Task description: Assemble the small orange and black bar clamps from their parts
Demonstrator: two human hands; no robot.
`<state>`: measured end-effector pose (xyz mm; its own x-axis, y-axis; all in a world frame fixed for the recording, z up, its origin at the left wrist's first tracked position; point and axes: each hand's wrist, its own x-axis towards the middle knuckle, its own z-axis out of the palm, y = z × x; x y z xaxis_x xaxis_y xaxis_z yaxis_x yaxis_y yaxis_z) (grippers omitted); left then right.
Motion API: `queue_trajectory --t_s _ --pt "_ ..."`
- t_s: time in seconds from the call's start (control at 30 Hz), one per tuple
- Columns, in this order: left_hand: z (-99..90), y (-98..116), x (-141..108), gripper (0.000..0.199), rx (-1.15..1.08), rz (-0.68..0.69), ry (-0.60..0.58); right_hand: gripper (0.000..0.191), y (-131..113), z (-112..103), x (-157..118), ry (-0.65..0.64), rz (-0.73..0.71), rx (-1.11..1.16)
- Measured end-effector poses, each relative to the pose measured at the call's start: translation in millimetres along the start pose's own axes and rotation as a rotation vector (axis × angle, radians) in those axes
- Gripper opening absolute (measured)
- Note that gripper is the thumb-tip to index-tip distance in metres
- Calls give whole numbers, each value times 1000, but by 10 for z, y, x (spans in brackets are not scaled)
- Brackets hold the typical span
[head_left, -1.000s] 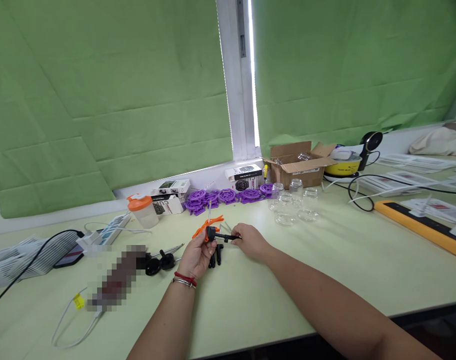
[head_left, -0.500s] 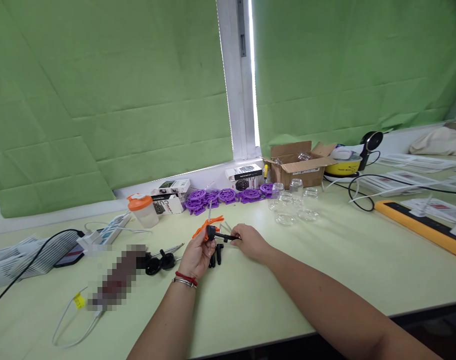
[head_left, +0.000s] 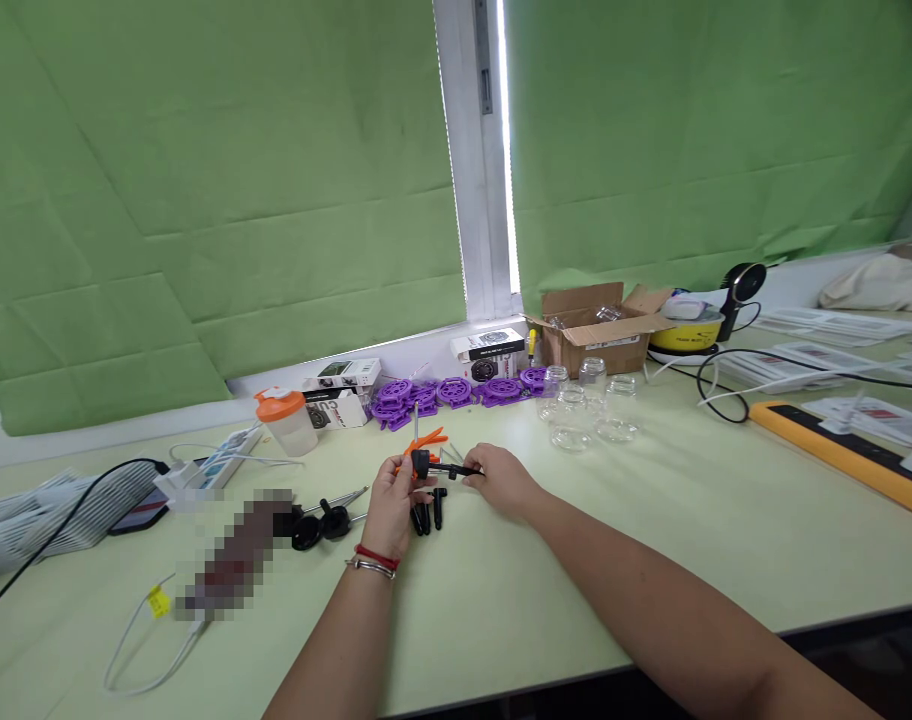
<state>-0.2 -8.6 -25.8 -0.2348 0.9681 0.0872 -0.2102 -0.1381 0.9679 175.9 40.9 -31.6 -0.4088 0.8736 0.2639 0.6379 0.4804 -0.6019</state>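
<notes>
My left hand [head_left: 393,500] is closed around a black part [head_left: 421,463] with a metal rod standing up from it. My right hand [head_left: 501,480] pinches the far end of a thin black piece [head_left: 456,471] that reaches to the part in my left hand. Orange pieces [head_left: 428,440] lie just behind my left fingers. Several short black handles [head_left: 438,508] rest on the table below the held parts. To the left of my left hand are black round parts with metal rods [head_left: 334,521].
Purple rings [head_left: 454,392] line the wall beside small boxes [head_left: 488,347]. Glass jars [head_left: 571,412] stand before an open carton [head_left: 600,345]. An orange-lidded bottle [head_left: 287,420] and a power strip [head_left: 231,456] are at left; a yellow-edged bar [head_left: 846,455] lies at right.
My left hand has shifted slightly and its fingers have changed their hold, showing more of the black handles below. The metal rod leans a little differently. My right hand has barely moved.
</notes>
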Motion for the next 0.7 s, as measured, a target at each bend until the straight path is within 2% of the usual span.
queue_trajectory --t_s 0.13,0.27,0.53,0.7 --pt "13 -11 -6 32 70 116 113 8 -54 -16 -16 -10 -16 -33" --pt "16 0 -25 28 115 165 152 7 -113 -27 -36 -14 -32 -53" --pt "38 45 -65 25 212 244 139 7 -121 -30 -39 -18 -39 -64" --pt "25 24 -62 25 179 264 118 8 -113 -11 -37 0 -48 -65"
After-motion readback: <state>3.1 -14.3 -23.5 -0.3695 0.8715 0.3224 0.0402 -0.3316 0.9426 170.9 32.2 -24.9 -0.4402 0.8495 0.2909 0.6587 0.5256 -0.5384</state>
